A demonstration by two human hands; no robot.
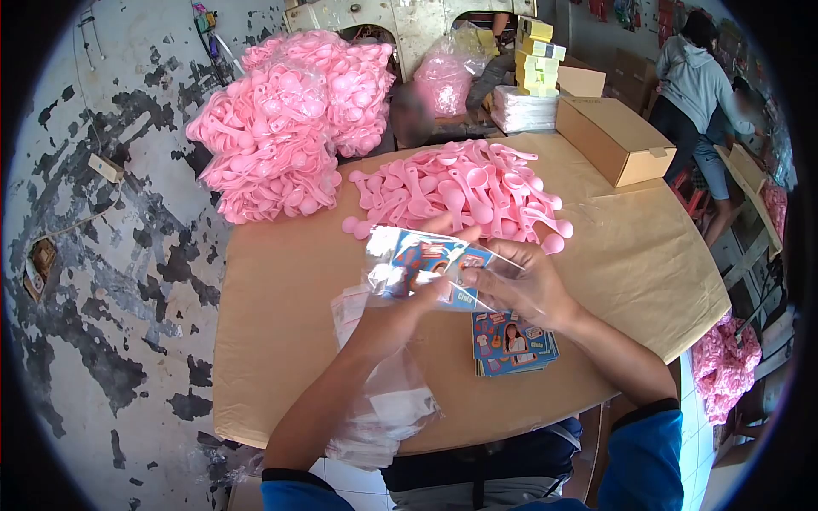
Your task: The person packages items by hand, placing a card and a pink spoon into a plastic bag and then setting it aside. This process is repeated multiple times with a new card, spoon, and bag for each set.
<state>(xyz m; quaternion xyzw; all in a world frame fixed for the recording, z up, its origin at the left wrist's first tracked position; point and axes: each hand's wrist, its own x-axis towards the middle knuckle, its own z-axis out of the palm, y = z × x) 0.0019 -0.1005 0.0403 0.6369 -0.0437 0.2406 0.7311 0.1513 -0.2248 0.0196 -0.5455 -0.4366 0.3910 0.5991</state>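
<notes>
Over the table's middle, I hold a clear plastic bag [383, 277] with a blue printed card [413, 255] in it. My left hand [426, 294] is closed on the bag's lower edge, thumb in front and fingers behind. At the other end, my right hand [532, 285] pinches the card and clear film, its thumb across the card's face. Below my right hand lies a stack of blue printed cards [514, 342]. Clear plastic bags [383, 417] lie in a pile under my left forearm. Just beyond the hands is a heap of pink plastic spoons [460, 183].
Large clear sacks of pink spoons [281, 128] stand at the back left. A cardboard box [613, 140] sits at the back right, near stacked yellow packs [538, 60]. One person in a grey hoodie [699, 72] stands at the right. A peeling wall [111, 255] borders the left.
</notes>
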